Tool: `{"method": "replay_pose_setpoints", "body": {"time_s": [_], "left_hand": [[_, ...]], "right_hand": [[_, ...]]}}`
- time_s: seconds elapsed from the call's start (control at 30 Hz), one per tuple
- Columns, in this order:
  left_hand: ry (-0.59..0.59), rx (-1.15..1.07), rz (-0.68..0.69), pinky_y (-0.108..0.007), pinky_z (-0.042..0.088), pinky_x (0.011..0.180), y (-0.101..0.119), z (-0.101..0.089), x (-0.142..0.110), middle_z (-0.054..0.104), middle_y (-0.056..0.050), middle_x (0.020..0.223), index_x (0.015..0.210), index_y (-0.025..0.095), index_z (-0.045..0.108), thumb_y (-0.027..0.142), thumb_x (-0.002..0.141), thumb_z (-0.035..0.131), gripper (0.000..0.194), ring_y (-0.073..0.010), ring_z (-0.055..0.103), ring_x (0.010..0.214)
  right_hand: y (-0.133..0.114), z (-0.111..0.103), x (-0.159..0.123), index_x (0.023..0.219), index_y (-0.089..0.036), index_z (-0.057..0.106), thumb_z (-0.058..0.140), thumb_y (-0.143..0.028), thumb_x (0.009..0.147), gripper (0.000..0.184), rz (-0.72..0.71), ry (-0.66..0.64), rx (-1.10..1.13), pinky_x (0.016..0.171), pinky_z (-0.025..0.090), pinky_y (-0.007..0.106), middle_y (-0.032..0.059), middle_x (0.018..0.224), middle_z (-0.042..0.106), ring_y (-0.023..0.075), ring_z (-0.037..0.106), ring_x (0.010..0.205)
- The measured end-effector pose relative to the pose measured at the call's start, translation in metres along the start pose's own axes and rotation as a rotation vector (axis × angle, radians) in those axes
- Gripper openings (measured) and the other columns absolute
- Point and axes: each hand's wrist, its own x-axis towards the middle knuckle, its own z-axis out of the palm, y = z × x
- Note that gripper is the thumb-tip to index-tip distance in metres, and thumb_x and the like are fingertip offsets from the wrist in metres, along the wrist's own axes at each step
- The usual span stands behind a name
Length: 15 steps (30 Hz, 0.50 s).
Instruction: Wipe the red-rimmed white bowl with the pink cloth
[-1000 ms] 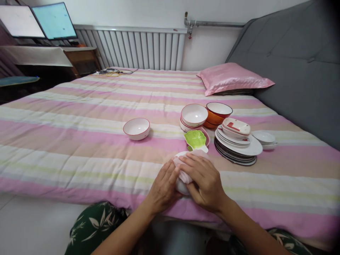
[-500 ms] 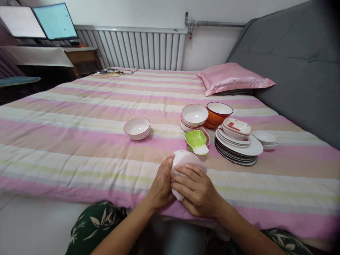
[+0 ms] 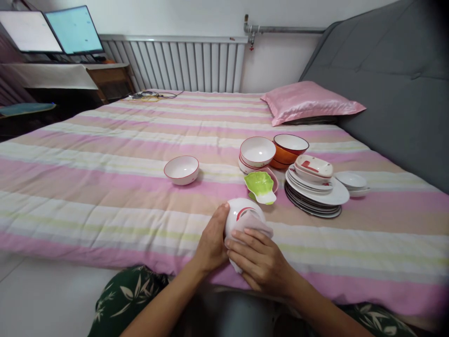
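A white bowl [image 3: 235, 211] with a red ring on its base is turned with its outside facing up, just above the bed's front edge. My left hand [image 3: 213, 239] grips its left side, the thumb along the rim. My right hand [image 3: 257, 260] presses a thin pale cloth [image 3: 257, 223] against the bowl's outer wall, fingers closed over the folds. Cloth and fingers hide the bowl's lower right part. Just beyond the bowl lies a green leaf-shaped dish [image 3: 260, 185], apart from both hands.
Red-rimmed bowls [image 3: 257, 152] stand stacked beside orange bowls [image 3: 290, 145]. To their right rises a pile of plates [image 3: 338, 194], with small white dishes [image 3: 351, 179] behind. A single bowl [image 3: 181, 171] sits left on the striped bed [image 3: 105, 196]. A pink pillow [image 3: 312, 103] lies farther back.
The cloth has slid down and right along the bowl with my right hand, uncovering the red ring on the base. My left hand keeps its hold nearly in place.
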Motion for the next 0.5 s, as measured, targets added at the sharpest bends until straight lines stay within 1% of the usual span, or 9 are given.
{"method": "replay_pose_setpoints", "body": {"time_s": [0.13,0.27,0.4,0.5], "left_hand": [[-0.018,-0.034,-0.064,-0.052,0.040,0.103,-0.001,0.000,0.002,0.040,-0.019,0.141,0.143,0.014,0.020,0.016,0.072,0.058,0.080,-0.0315,0.040,0.129],[-0.035,-0.068,-0.096,-0.052,0.039,0.103,-0.001,-0.002,0.004,0.040,-0.020,0.140,0.142,0.014,0.022,0.019,0.067,0.065,0.086,-0.0322,0.041,0.128],[-0.054,-0.080,-0.115,-0.053,0.039,0.103,0.000,-0.003,0.006,0.040,-0.020,0.139,0.141,0.014,0.023,0.028,0.063,0.072,0.093,-0.0333,0.041,0.128],[-0.071,-0.071,-0.137,-0.052,0.039,0.103,0.001,-0.004,0.006,0.041,-0.021,0.139,0.141,0.014,0.022,0.035,0.061,0.077,0.099,-0.0337,0.040,0.129]], "right_hand": [[0.004,0.000,-0.006,0.103,-0.014,0.065,0.047,-0.015,0.079,0.030,-0.014,-0.019,0.011,0.097,0.043,0.037,0.0033,0.111,0.068,0.0207,0.056,0.111],[0.009,-0.003,-0.010,0.103,-0.014,0.064,0.049,-0.015,0.077,0.030,-0.018,-0.032,0.046,0.095,0.043,0.039,0.0031,0.107,0.070,0.0212,0.058,0.109],[0.013,-0.010,-0.013,0.099,-0.015,0.064,0.050,-0.016,0.075,0.028,-0.017,-0.038,0.086,0.093,0.045,0.040,0.0044,0.099,0.072,0.0214,0.060,0.105],[0.016,-0.013,-0.017,0.098,-0.015,0.063,0.050,-0.017,0.071,0.029,-0.005,-0.013,0.108,0.093,0.046,0.041,0.0046,0.092,0.072,0.0213,0.061,0.100]]}}
